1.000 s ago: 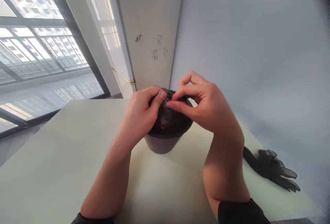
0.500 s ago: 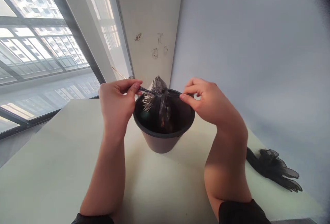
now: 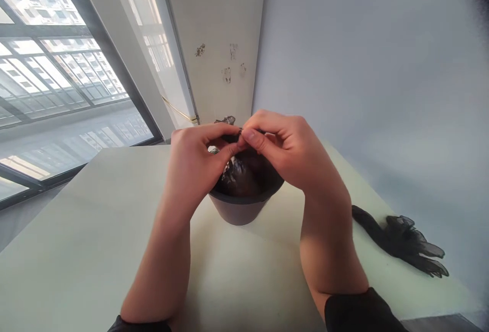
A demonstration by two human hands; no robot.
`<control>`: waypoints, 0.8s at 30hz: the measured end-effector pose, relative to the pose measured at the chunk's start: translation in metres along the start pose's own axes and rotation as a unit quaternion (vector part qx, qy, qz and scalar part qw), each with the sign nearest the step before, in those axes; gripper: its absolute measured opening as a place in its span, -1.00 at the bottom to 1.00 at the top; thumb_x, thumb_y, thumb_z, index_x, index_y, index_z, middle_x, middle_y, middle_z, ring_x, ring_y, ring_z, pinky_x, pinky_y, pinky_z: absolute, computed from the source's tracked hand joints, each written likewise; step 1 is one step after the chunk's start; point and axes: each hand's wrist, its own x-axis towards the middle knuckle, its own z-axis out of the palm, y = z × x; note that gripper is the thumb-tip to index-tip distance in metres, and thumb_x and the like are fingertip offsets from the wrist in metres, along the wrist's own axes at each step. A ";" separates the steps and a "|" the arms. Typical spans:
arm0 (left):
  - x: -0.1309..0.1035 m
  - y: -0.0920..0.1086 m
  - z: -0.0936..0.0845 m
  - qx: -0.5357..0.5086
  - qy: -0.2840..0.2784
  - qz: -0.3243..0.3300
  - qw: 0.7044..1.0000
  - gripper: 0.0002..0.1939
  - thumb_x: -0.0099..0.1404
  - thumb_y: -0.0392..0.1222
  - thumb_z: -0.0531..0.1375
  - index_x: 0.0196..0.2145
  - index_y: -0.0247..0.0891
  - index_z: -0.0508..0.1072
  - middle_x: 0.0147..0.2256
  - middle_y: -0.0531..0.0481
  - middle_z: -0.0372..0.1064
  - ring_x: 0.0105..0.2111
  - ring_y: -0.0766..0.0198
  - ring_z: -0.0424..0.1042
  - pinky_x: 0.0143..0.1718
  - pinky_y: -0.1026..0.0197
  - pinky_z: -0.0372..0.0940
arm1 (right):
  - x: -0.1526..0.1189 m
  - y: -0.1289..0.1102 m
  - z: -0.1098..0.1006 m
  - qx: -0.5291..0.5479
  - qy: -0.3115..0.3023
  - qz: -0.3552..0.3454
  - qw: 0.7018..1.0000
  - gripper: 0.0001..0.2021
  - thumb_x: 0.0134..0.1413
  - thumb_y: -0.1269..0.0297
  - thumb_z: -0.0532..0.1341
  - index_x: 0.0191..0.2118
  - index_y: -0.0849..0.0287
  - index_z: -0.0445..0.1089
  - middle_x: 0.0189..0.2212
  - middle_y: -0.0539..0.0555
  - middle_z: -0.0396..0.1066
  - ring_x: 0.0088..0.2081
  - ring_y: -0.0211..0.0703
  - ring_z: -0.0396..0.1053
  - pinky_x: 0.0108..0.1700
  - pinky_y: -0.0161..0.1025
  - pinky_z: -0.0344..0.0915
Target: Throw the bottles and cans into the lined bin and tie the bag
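A dark round bin [image 3: 239,212] stands on the pale table, with a thin black plastic bag [image 3: 239,176] inside it. Above its rim, my left hand [image 3: 202,156] pinches the gathered top of the bag between thumb and index finger. My right hand [image 3: 284,146] meets it there, its fingertips pressed together on the same dark plastic. The fingertips of both hands touch, and they hide most of the bag's knotted top. A crumpled tip of plastic shows just behind the hands.
Sheer black gloves [image 3: 405,243] lie on the right side of the table [image 3: 114,230]. A white cabinet-like panel [image 3: 225,26] rises behind the bin. Large windows are at the left, and a pale wall runs along the right.
Both hands have come inward from either side of the bin and now meet over its middle. The strands of bag stretched between them are no longer spread apart.
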 end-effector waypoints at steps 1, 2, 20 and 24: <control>0.000 -0.001 0.002 -0.004 0.012 0.001 1.000 -0.92 0.29 -0.22 0.42 -0.27 -0.05 0.72 -0.34 0.10 0.65 -0.31 0.15 0.63 -0.18 0.11 0.52 | 0.000 0.002 -0.002 0.002 0.005 0.003 1.000 -0.72 0.34 -0.01 0.31 -0.18 0.11 0.53 -0.28 0.07 0.44 -0.29 -0.17 0.32 -0.29 -0.22 0.26; 0.000 -0.002 0.003 -0.011 0.020 0.001 1.000 -0.92 0.29 -0.23 0.41 -0.28 -0.06 0.72 -0.34 0.10 0.65 -0.29 0.15 0.64 -0.16 0.11 0.53 | 0.000 0.004 -0.004 -0.003 0.009 0.013 1.000 -0.72 0.28 0.00 0.37 -0.09 0.09 0.53 -0.28 0.05 0.41 -0.31 -0.18 0.30 -0.31 -0.22 0.25; 0.003 0.009 -0.007 -0.093 0.217 -0.044 0.971 -0.81 0.57 0.07 0.18 -0.03 -0.05 0.40 -0.14 0.08 0.59 -0.05 0.14 0.66 -0.15 0.10 0.53 | 0.006 0.007 0.008 0.062 0.247 -0.045 0.966 -0.88 0.36 0.26 0.32 -0.19 0.17 0.57 -0.11 0.14 0.63 -0.01 -0.03 0.57 0.14 -0.09 0.46; 0.003 0.004 -0.006 -0.083 0.217 -0.072 0.970 -0.77 0.59 0.12 0.12 -0.02 -0.03 0.41 -0.19 0.10 0.59 -0.08 0.16 0.65 -0.19 0.10 0.50 | 0.009 0.002 0.004 0.078 0.418 -0.082 0.901 -0.76 0.50 0.29 0.09 -0.09 0.19 0.51 0.01 0.23 0.56 0.08 0.06 0.54 0.17 0.01 0.46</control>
